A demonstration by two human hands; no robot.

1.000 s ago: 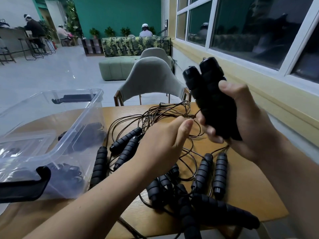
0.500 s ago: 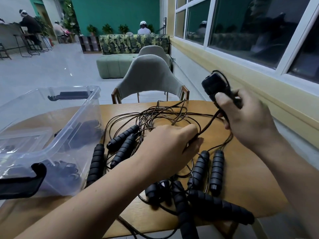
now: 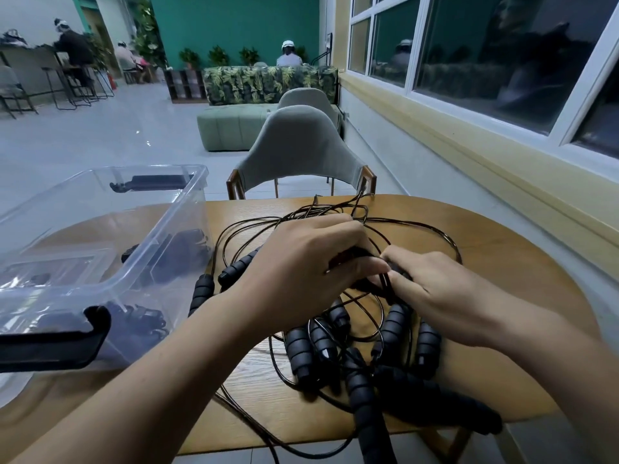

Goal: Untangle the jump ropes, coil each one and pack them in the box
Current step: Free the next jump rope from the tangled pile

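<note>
Mid-frame, dark handles (image 3: 358, 254) were gripped by the left hand (image 3: 301, 266); a cord (image 3: 385, 284) was pinched by the right hand (image 3: 449, 296). Likely held so for coiling.

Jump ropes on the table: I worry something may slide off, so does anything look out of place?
Yes. Two black handles of the jump ropes stick out past the near edge of the table, and a cord loop hangs below it. They could slip off when the tangle is pulled.

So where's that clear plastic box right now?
In the head view, the clear box sits at the left of the wooden table, beside the tangled jump ropes.
</note>
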